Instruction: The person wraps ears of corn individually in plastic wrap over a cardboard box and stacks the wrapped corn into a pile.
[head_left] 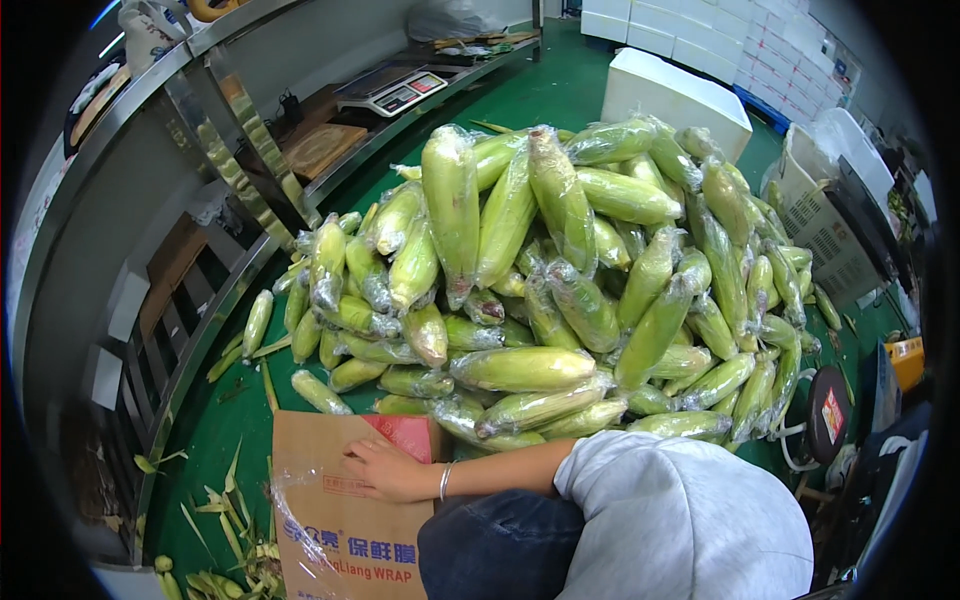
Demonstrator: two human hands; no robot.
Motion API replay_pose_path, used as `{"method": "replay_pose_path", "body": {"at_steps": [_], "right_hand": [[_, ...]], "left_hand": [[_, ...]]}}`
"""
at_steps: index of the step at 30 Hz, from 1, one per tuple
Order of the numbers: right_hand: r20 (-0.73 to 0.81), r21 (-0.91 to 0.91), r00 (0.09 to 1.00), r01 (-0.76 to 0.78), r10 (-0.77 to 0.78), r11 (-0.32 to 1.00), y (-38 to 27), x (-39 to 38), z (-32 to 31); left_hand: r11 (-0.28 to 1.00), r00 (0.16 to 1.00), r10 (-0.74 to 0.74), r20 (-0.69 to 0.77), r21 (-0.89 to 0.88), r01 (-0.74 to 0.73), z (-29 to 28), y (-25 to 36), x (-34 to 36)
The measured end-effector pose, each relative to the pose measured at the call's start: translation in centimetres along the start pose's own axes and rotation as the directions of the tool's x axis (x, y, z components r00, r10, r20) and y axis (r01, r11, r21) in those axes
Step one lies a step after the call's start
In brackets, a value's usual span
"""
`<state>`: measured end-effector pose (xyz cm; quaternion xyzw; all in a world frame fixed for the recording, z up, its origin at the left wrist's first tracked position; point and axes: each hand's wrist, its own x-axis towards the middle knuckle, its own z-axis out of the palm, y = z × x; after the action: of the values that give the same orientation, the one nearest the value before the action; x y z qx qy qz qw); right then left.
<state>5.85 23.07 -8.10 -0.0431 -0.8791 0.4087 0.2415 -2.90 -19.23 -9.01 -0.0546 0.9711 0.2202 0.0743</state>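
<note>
A brown cardboard box [310, 455] with blue and red print and a red corner stands at the lower left of the large pile. My right hand [385, 472] lies on its face, fingers stretched out and a little bent, with a thin bracelet [446, 480] at the wrist. Clear film [305, 515] shines on the box's left part. Close beyond my forearm, ears of corn [525, 370] in green husks are heaped on the floor, many wrapped in clear plastic film. My left hand is out of sight. A dark-clothed knee [495, 545] covers the box's lower right.
Loose husks [235, 550] litter the green floor [215, 440] at lower left. A metal shelf [225, 130] with a scale [392, 92] runs along the left. White foam boxes [675, 105] stand behind the pile, a pale crate [825, 220] at right, and a dark round-topped stool [827, 415] nearer.
</note>
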Motion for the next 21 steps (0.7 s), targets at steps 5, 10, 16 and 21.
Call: {"method": "replay_pose_path", "body": {"at_steps": [5, 10, 16, 21], "right_hand": [[0.088, -0.222, 0.993, -0.053, 0.074, 0.974, -0.8, 3.3, -0.1], [0.218, -0.512, 0.936, -0.131, 0.276, 0.849, -1.8, 7.0, -2.3], [0.34, -0.659, 0.909, 0.047, 0.242, 0.75, -2.8, 9.0, 2.9], [0.664, -0.041, 0.726, -0.201, 0.177, 0.979, 1.5, 11.3, 2.8]], "left_hand": [[0.992, 0.991, -0.1, -0.091, -0.086, 0.092, -3.2, -8.9, -1.6], [0.929, 0.915, 0.153, -0.373, -0.262, -0.262, -6.4, -0.1, -3.2], [0.752, 0.675, 0.633, -0.378, 0.094, -0.653, -3.2, 17.8, -0.6], [0.841, 0.795, 0.531, -0.295, 0.071, -0.536, 1.9, 19.5, 2.5]]}}
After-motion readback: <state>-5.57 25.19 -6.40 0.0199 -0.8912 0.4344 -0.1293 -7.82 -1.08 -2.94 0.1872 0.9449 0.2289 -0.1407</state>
